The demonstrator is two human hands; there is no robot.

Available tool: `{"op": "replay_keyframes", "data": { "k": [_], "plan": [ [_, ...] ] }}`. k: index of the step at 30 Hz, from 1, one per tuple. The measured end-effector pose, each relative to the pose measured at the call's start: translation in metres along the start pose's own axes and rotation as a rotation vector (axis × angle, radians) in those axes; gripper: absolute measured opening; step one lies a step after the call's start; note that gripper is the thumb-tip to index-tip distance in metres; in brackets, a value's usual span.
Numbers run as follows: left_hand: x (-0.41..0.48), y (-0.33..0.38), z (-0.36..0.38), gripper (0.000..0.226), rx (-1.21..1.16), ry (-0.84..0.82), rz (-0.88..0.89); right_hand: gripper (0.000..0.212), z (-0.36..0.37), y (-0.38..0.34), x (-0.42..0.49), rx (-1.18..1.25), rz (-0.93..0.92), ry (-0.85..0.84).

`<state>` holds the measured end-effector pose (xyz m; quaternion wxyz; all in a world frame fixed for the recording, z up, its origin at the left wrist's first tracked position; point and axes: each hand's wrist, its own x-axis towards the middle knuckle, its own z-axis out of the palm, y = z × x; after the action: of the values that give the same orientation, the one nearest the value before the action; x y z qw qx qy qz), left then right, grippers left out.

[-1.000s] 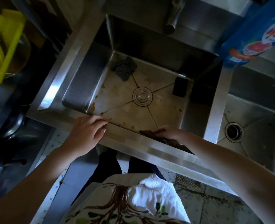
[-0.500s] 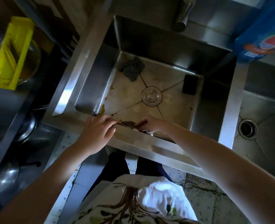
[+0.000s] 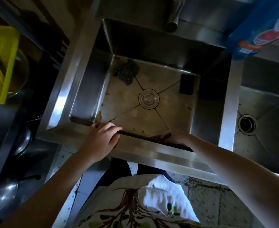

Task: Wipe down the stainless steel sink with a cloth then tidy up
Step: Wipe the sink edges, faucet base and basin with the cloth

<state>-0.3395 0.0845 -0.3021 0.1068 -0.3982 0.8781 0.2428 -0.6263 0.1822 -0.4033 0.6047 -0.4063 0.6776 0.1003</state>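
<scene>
The stainless steel sink (image 3: 92, 89) is a deep square basin with brown stains on its floor and a round drain cover (image 3: 149, 99) in the middle. My left hand (image 3: 101, 139) rests on the sink's front rim, fingers curled over the inner edge. My right hand (image 3: 176, 137) reaches inside, just below the front rim, pressing a dark cloth (image 3: 153, 138) against the near wall. Most of the cloth is hidden by the rim and my hand.
A steel-wool scourer (image 3: 126, 70) lies at the basin's back left, a dark sponge (image 3: 186, 84) at the back right. The faucet (image 3: 174, 17) hangs over the back. A blue detergent bag (image 3: 263, 27) stands at the right. A second basin (image 3: 265, 116) lies right; pans and a yellow rack (image 3: 2, 63) left.
My right hand slid the cloth left along the near wall toward my left hand, then back to the right. My left hand stayed on the rim. The camera view shifted.
</scene>
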Motion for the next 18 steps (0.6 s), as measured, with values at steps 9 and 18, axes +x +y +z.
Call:
{"op": "replay_keyframes", "data": {
  "k": [9, 18],
  "plan": [
    [-0.024, -0.051, -0.019, 0.053, 0.016, 0.02, -0.071, 0.022, 0.027, -0.16, 0.038, 0.233, -0.164, -0.037],
    [-0.033, -0.09, -0.033, 0.055, 0.032, 0.017, -0.095, 0.011, 0.028, -0.22, 0.048, 0.398, -0.117, -0.206]
  ]
}}
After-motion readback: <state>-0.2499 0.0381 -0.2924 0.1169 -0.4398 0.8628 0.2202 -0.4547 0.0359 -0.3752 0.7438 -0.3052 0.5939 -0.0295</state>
